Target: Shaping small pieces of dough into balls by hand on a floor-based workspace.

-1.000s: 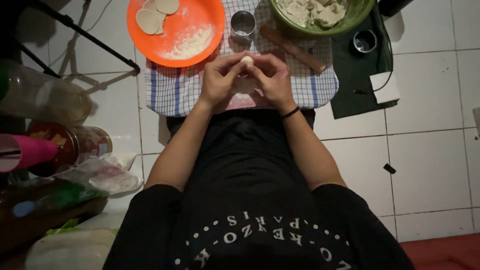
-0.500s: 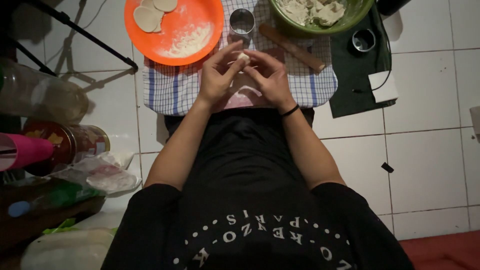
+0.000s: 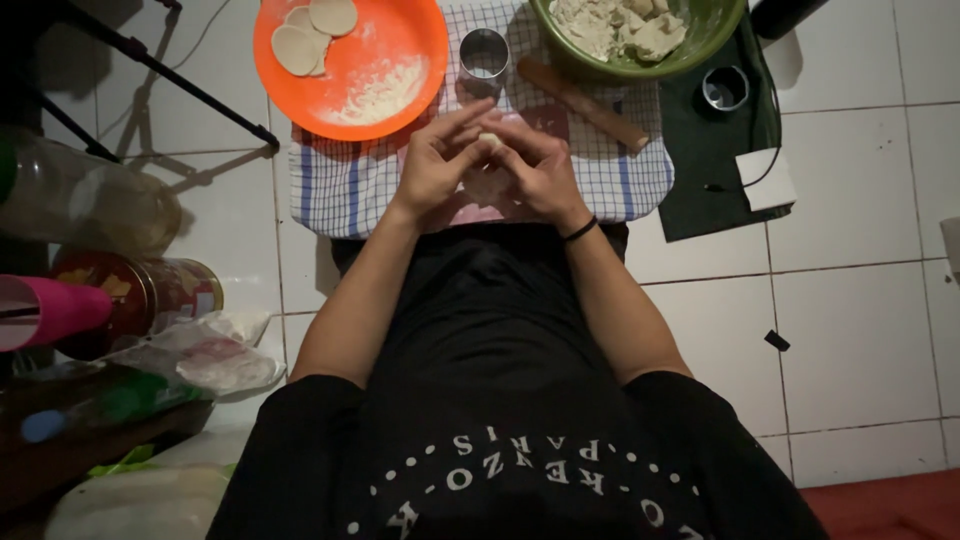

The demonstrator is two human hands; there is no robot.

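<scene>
My left hand [image 3: 436, 165] and my right hand [image 3: 540, 165] meet over a checked cloth [image 3: 340, 185] on the floor, fingertips pinching a small pale piece of dough [image 3: 490, 140] between them. Both hands hold it together. Just beyond the fingers stands a round metal cutter [image 3: 485, 55]. A wooden rolling pin [image 3: 585, 105] lies to the right of the hands. An orange plate [image 3: 390, 40] with flour and two flat dough rounds [image 3: 315, 30] sits at the upper left. A green bowl [image 3: 700, 50] of dough lumps is at the upper right.
White tiled floor surrounds the cloth. A dark mat [image 3: 720, 160] with a small metal ring [image 3: 724, 88] and a white box [image 3: 765, 180] lies to the right. At the left are a red tin [image 3: 150, 290], plastic bags [image 3: 210, 355], a pink bottle [image 3: 50, 310] and tripod legs [image 3: 150, 70].
The hands stay together on the dough, fingers shifting slightly as they pinch it. The view has tilted a little; nothing else moved.
</scene>
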